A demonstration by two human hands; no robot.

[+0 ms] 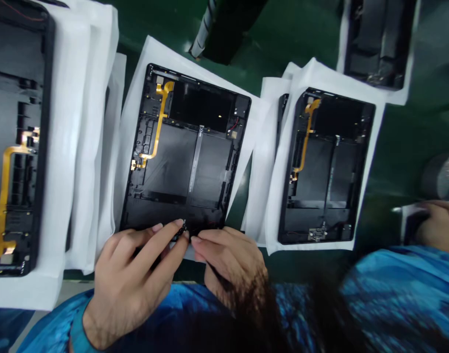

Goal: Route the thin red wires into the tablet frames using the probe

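A black tablet back housing (169, 166) lies open side up on white foam sheet in front of me, its far end tilted to the right. A yellow flex cable (158, 127) runs down its left side. My left hand (136, 274) reaches over the near edge, with thumb and index fingertips closed about a small dark circuit board (180, 231). Close beside it, my right hand (231, 260) has its fingers pinched together at the same edge. Whatever lies between those right fingertips is hidden. Loose hair partly covers the right wrist.
Another housing (327, 166) lies on foam to the right, one more (381, 44) behind it. At far left a housing (16, 147) rests on stacked white foam sleeves (77, 122). A dark post (227, 29) stands at the back of the green table. Another person's hand (439, 228) appears far right.
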